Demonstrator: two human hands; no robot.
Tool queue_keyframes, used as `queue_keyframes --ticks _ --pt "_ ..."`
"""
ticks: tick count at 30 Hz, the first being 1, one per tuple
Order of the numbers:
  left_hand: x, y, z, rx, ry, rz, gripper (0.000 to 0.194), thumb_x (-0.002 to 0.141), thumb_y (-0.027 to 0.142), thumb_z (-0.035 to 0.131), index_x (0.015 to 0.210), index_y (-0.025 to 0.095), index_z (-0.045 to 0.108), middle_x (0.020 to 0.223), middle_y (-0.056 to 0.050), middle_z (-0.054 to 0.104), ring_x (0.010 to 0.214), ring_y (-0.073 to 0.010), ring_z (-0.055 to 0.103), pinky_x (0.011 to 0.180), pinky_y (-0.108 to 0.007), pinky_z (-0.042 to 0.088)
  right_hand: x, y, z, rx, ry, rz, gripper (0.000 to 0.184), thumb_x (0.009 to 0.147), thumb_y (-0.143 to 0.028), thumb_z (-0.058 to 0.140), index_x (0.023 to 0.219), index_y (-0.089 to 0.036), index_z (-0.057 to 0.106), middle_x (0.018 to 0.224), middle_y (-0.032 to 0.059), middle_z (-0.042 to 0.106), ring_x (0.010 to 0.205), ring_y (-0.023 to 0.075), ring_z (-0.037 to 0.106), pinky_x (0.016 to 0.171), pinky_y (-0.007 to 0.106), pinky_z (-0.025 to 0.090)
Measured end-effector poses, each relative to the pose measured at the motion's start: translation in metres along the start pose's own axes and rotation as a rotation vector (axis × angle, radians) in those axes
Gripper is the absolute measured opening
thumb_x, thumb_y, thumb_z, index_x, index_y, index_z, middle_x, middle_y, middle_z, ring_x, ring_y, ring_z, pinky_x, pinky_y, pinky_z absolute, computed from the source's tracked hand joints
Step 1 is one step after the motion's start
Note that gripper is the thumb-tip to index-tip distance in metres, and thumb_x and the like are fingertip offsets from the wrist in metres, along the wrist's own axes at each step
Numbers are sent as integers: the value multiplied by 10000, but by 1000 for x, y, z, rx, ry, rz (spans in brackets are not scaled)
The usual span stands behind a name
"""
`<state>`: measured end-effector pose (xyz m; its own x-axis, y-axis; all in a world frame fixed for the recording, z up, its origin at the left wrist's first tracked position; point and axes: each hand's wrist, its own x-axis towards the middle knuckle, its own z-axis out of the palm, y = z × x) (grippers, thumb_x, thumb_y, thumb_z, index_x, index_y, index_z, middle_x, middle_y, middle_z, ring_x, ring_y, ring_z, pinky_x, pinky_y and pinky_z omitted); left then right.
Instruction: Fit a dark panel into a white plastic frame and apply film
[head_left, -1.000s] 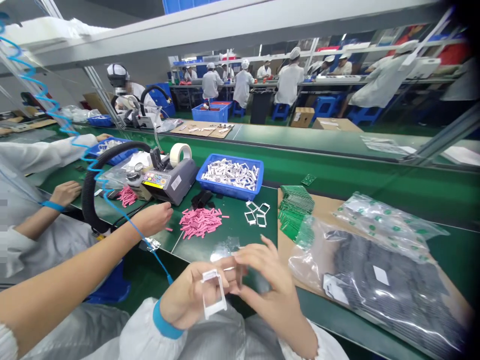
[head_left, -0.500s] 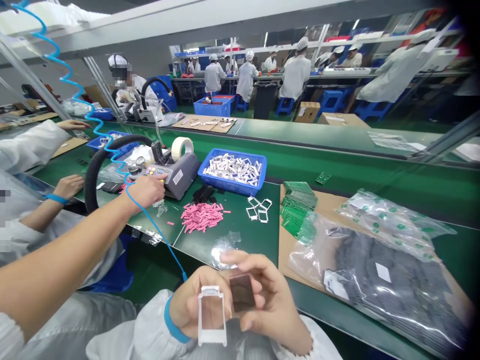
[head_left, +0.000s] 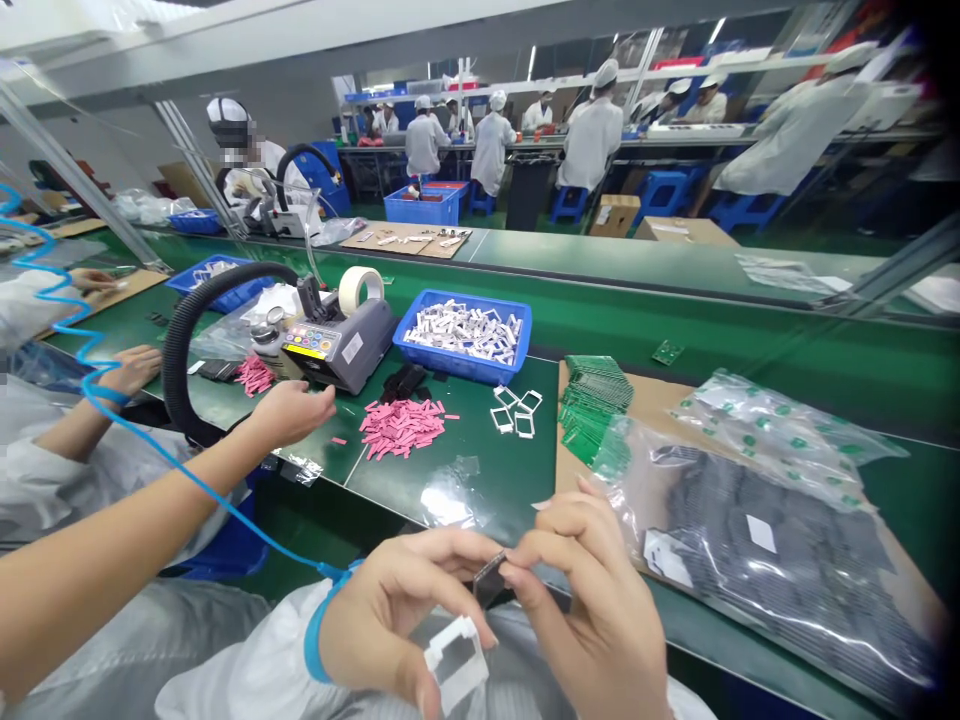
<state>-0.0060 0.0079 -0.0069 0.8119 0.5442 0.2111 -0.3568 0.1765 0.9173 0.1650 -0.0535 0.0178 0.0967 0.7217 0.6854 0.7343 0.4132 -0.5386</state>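
- Our left hand [head_left: 401, 612] is half curled, thumb and a finger closed on a white frame [head_left: 466, 687] held tilted at the near edge.
- Our right hand [head_left: 592, 592] pinches a small dark panel [head_left: 489, 584] by its corner between thumb and fingertips; the panel is just beyond the frame, tilted. We cannot tell whether the left fingers touch it too.
- We judge that light pinches serve best: grip the panel by its edges to spare its faces, and don't squeeze the frame's thin bars.
- With the wrists near each other, we'd mind the blue strap [head_left: 319, 635] and its cord, which runs off left.
- Farther on, the table [head_left: 510, 480] carries a pink pile [head_left: 403, 430] left of four loose white frames [head_left: 524, 434].
- A co-worker's hand [head_left: 296, 410] is open at the left, near the tape dispenser [head_left: 341, 345]; we'd leave it room.
- Beyond is a blue tray [head_left: 459, 367] of white parts; right are green boards [head_left: 596, 400] and a clear bag [head_left: 780, 560] of dark pieces.
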Motion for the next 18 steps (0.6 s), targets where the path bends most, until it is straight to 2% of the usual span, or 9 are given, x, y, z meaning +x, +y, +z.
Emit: queue_keyframes --ticks 12,15,18 --pt "0 3 -7 79 -8 -23 381 629 469 757 961 280 746 1152 -101 607 1064 -256 557 981 -386 394 -3 11 10 119 -184 106 135 905 -181 474 777 -221 490 738 -10 495 734 158 499 867 409 373" --pt "0 -1 -7 14 72 -63 370 607 479 772 894 245 762 1155 -105 605 1085 -270 550 988 -394 389 -5 12 16 71 -186 82 120 905 -163 455 804 -223 480 758 -10 501 749 163 499 934 450 304" --pt "-1 -4 -7 -207 219 -117 368 636 527 736 822 210 761 1178 -102 607 1081 -269 564 988 -403 399 -9 6 20 101 -194 41 108 905 -157 435 822 -222 462 770 -11 494 766 161 498 965 455 256"
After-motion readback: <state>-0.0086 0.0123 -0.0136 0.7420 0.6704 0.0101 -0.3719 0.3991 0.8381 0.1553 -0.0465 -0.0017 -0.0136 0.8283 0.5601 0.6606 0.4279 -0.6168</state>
